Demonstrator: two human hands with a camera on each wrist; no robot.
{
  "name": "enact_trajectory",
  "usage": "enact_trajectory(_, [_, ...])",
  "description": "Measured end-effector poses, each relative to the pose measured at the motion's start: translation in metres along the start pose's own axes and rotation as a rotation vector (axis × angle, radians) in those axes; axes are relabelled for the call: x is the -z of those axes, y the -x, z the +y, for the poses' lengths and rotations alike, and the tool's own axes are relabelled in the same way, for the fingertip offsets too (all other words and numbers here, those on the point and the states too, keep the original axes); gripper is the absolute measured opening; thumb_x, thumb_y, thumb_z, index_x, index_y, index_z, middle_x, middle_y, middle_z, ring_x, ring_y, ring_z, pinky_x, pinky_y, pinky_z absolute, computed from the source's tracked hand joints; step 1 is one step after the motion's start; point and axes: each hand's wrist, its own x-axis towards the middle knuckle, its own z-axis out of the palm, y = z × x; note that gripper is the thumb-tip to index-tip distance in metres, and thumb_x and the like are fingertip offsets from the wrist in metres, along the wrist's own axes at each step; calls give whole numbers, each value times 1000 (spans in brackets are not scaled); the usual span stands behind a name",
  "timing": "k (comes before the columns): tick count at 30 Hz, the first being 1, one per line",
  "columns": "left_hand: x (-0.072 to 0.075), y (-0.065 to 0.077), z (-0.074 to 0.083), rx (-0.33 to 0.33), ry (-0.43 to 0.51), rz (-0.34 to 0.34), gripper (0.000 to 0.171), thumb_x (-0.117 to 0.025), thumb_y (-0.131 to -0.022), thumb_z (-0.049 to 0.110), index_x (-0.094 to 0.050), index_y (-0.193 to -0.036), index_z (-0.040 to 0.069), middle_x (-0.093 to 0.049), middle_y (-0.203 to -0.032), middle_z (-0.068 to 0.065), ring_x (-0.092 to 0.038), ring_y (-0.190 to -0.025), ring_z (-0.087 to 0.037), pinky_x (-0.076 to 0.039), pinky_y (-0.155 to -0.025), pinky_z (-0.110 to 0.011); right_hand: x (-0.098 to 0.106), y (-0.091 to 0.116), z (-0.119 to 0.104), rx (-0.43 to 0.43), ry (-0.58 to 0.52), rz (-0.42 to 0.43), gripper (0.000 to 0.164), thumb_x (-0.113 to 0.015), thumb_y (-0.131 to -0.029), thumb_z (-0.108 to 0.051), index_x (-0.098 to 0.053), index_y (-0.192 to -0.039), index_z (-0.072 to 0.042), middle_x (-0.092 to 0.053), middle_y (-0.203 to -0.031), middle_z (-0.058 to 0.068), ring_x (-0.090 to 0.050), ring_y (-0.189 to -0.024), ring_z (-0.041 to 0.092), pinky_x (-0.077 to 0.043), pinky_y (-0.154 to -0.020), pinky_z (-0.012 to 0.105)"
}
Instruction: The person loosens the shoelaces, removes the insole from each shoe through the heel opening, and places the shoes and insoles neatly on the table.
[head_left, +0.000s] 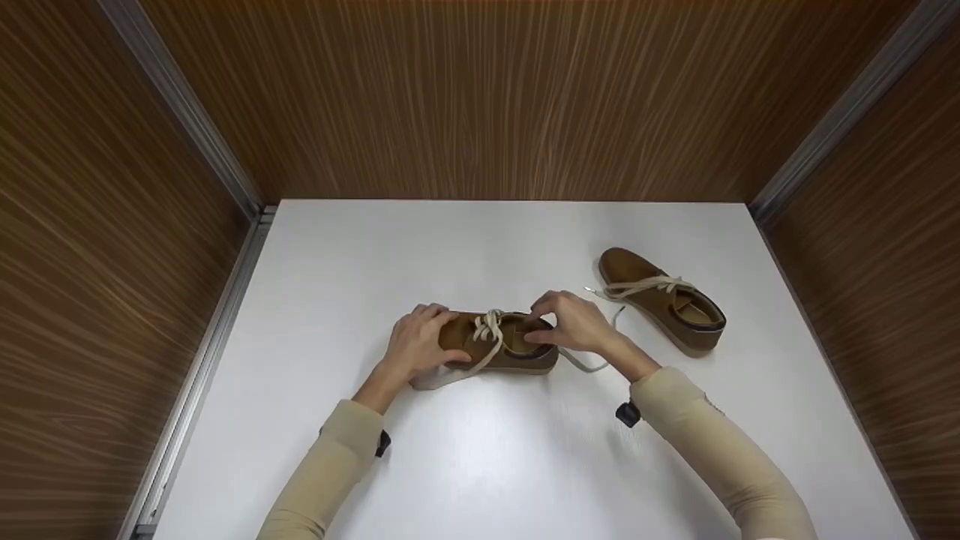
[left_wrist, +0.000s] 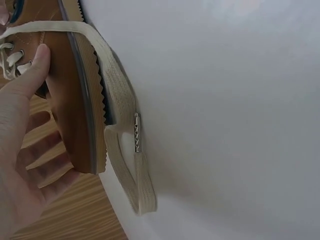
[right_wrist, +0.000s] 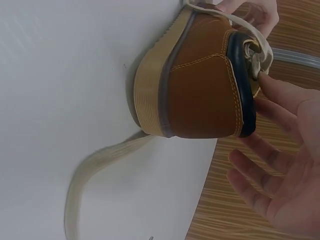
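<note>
A brown leather shoe [head_left: 491,367] with cream laces lies lengthwise on the white table, toe to the left. My left hand [head_left: 416,341] grips its toe, the thumb on the near side and the fingers around the far side. At the other end, my right hand [head_left: 574,322] holds the shoe by its dark padded collar [right_wrist: 242,90], with the thumb at the opening. Cream laces [head_left: 487,326] cross the shoe's front. One loose lace [left_wrist: 117,85] hangs over the sole's edge and doubles back beside its metal tip [left_wrist: 137,132].
A second brown shoe [head_left: 675,319] rests at the right, toe pointing to the back left, its lace [head_left: 637,286] trailing from it. Another lace end [head_left: 585,366] curves over the white table [head_left: 420,247] behind the held shoe's heel. Wood-grain panels [head_left: 480,97] enclose the back and sides.
</note>
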Motion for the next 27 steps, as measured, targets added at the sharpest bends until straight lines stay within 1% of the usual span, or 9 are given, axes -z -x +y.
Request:
enact_trajectory(3, [0, 0, 0, 10, 3, -9, 83, -87, -74, 66, -68, -139, 19, -67, -137, -6, -61, -126, -30, -56, -102, -55, -3, 0, 0, -6, 24, -6, 36, -85, -87, -40, -83, -113, -14, -72, -135, 13, -66, -127, 41, -58, -96, 64])
enact_trajectory(12, [1, 0, -1, 37, 3, -19, 83, -87, -72, 69, -69, -138, 21, -67, -138, -3, -61, -127, -27, -56, -104, -53, -11, -1, -1, 29, 128, 30, 36, -87, -85, -38, -84, -112, -15, -69, -141, 14, -65, -126, 41, -55, -100, 60])
enact_trajectory(17, [0, 0, -1, 51, 12, -24, 83, -87, -72, 68, -69, -139, 22, -66, -138, -2, -61, -128, -27, -55, -104, -53, -16, -5, -2, 39, 178, 27, 36, -86, -85, -40, -83, -114, -18, -67, -144, 13, -64, -125, 39, -59, -95, 55])
enact_trajectory(21, [0, 0, -1, 64, 30, -29, 82, -88, -72, 67, -69, -139, 23, -66, -138, -1, -60, -128, -26, -54, -106, -53, -18, -7, -2, 42, 210, 27, 36, -86, -85, -42, -84, -112, -19, -68, -143, 11, -65, -122, 36, -59, -92, 53])
enact_trajectory(27, [-1, 0, -1, 51, 39, -2, 80, -89, -72, 65, -71, -136, 22, -67, -136, 0, -61, -126, -26, -56, -104, -52, -20, -9, -1, 22, 193, 17, 29, -87, -83, -38, -85, -107, -21, -69, -142, 11, -64, -122, 37, -59, -90, 53])
